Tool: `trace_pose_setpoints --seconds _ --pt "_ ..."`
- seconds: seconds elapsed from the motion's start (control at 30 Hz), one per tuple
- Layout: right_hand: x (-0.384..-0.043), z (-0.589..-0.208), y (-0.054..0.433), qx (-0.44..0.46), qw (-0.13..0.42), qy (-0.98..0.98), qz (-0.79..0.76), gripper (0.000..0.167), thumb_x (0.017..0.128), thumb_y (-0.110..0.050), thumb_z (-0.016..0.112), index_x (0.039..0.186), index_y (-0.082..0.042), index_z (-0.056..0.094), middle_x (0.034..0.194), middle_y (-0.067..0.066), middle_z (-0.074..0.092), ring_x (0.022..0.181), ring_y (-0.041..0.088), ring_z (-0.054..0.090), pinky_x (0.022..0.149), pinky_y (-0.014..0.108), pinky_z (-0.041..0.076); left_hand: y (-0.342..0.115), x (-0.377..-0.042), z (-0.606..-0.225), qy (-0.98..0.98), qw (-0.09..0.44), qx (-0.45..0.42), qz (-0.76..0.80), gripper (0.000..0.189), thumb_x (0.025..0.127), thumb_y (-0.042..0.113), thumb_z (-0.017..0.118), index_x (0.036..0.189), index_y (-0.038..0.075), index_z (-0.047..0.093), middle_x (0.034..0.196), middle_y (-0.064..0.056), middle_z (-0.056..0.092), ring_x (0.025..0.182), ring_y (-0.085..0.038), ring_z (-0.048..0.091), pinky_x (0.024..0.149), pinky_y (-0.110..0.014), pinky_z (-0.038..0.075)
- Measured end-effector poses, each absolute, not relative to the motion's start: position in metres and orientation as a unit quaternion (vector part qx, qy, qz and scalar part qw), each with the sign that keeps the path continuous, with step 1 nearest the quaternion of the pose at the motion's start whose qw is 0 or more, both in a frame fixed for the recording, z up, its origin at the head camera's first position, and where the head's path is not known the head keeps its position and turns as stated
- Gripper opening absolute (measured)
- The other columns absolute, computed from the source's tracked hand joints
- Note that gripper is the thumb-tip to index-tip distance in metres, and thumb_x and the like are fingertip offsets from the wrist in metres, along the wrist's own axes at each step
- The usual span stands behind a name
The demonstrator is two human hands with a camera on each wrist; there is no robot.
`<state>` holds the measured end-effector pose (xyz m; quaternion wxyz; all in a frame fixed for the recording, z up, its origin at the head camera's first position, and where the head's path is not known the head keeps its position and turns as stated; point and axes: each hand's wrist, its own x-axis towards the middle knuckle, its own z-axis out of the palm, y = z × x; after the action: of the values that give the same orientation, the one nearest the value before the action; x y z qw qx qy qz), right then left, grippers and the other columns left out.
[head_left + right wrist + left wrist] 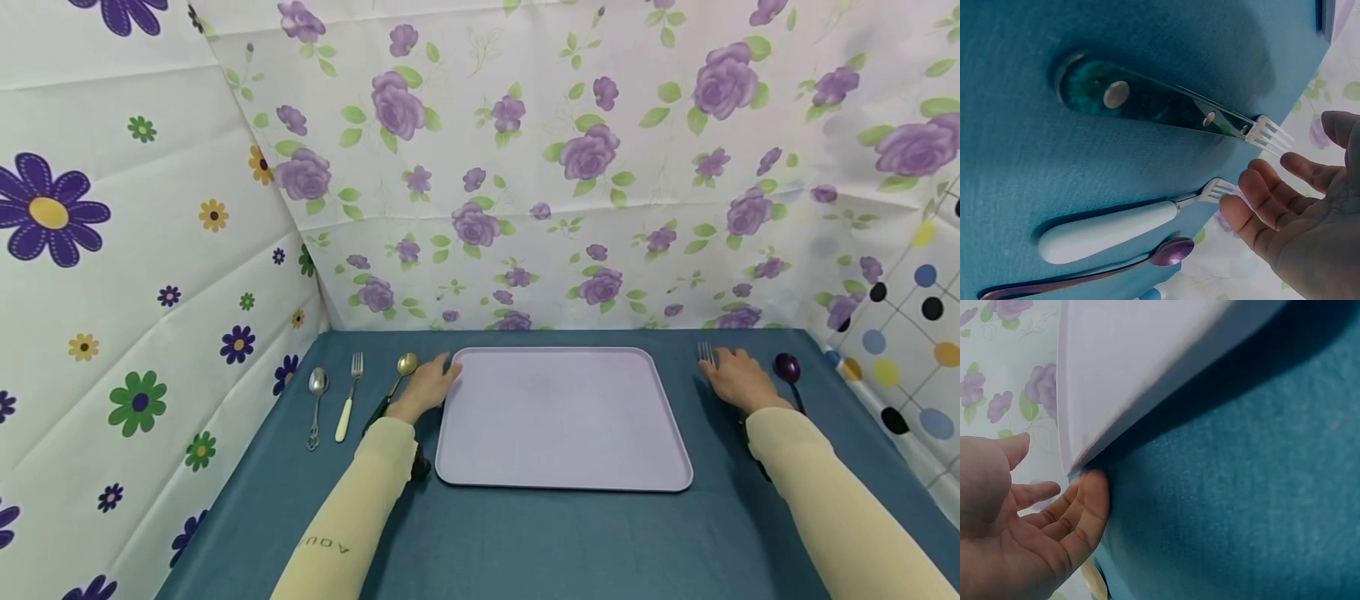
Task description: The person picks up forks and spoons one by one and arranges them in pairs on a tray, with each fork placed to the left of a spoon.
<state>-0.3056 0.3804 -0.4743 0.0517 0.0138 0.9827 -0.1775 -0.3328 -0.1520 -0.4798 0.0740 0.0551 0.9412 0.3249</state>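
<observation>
A pale lilac rectangular tray (562, 417) lies flat on the table. At its upper left corner is my left hand (427, 387), fingers loosely bent and holding nothing; in the left wrist view its fingertips (1094, 490) come right up to the tray's rim (1129, 406). Beside this hand lies a gold spoon (407, 364) with a dark handle. My right hand (742, 382) hovers over cutlery right of the tray, its fingers relaxed and apart. The right wrist view shows a fork with a dark green riveted handle (1147, 100) and a white-handled fork (1110, 231) near its fingertips.
Farther left lie a cream-handled fork (345, 417) and an ornate silver spoon (318, 383). A purple spoon (787, 367) lies to the right of my right hand. Flowered cloth (480, 167) hangs behind the blue-covered table (570, 542), with patterned cloth at both sides.
</observation>
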Motion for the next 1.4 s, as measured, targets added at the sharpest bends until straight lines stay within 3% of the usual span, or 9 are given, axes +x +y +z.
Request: trace_pose_setpoints --seconds 0.23,0.47,0.57,0.73,0.87,1.0,1.4 --pt "-0.304 -0.48 0.383 0.005 0.046 0.982 -0.181 0.059 0.111 -0.025 0.041 0.138 0.028 0.034 0.134 0.054 0.033 0.122 0.068 0.039 0.101 0.075 0.036 -0.151 -0.329 -0.485 0.933 0.08 0.044 0.348 0.062 0.112 0.036 0.045 0.159 -0.003 0.035 0.149 -0.03 0.05 0.074 -0.024 0.071 0.102 -0.052 0.052" --pt "-0.303 -0.485 0.383 0.004 0.046 0.981 -0.19 0.056 0.109 -0.021 0.041 0.134 0.028 0.036 0.131 0.054 0.037 0.12 0.066 0.042 0.098 0.073 0.039 -0.154 -0.325 -0.489 0.925 0.064 0.039 0.371 0.055 0.112 0.031 0.046 0.156 -0.002 0.042 0.146 -0.029 0.055 0.068 -0.023 0.071 0.076 -0.04 0.062" --pt "-0.302 -0.487 0.383 0.006 0.045 0.98 -0.194 0.053 0.108 -0.019 0.044 0.133 0.027 0.038 0.128 0.052 0.04 0.117 0.064 0.044 0.095 0.072 0.041 -0.155 -0.323 -0.491 0.921 0.062 0.042 0.382 0.052 0.112 0.028 0.048 0.155 -0.002 0.045 0.144 -0.028 0.056 0.074 -0.024 0.072 0.07 -0.038 0.062" --pt "-0.302 -0.487 0.383 0.005 0.053 0.98 -0.191 0.053 0.106 -0.016 0.047 0.137 0.026 0.036 0.131 0.051 0.042 0.12 0.064 0.045 0.096 0.072 0.041 -0.156 -0.321 -0.493 0.916 0.065 0.051 0.394 0.049 0.111 0.02 0.051 0.155 -0.001 0.046 0.14 -0.026 0.059 0.087 -0.026 0.072 0.069 -0.036 0.062" --pt "-0.303 -0.488 0.385 0.004 0.065 0.98 -0.186 0.054 0.105 -0.014 0.048 0.14 0.024 0.035 0.133 0.05 0.043 0.12 0.064 0.046 0.096 0.072 0.042 -0.158 -0.322 -0.496 0.914 0.063 0.052 0.397 0.049 0.109 0.014 0.051 0.155 0.001 0.045 0.116 -0.02 0.067 0.079 -0.022 0.069 0.067 -0.034 0.061" --pt "-0.304 -0.489 0.386 0.001 0.075 0.979 -0.188 0.05 0.104 -0.011 0.048 0.138 0.023 0.037 0.132 0.048 0.046 0.115 0.063 0.05 0.089 0.069 0.045 -0.161 -0.323 -0.498 0.915 0.061 0.057 0.395 0.049 0.108 0.011 0.051 0.156 0.002 0.045 0.092 -0.011 0.063 0.069 -0.017 0.062 0.063 -0.031 0.056" --pt "-0.302 -0.49 0.385 -0.01 0.069 0.981 -0.183 0.044 0.099 0.0 0.044 0.136 0.024 0.042 0.13 0.048 0.048 0.116 0.066 0.049 0.09 0.072 0.046 -0.162 -0.318 -0.497 0.925 0.045 0.073 0.37 0.048 0.108 0.011 0.053 0.155 0.003 0.047 0.085 -0.007 0.061 0.063 -0.016 0.059 0.06 -0.03 0.048"
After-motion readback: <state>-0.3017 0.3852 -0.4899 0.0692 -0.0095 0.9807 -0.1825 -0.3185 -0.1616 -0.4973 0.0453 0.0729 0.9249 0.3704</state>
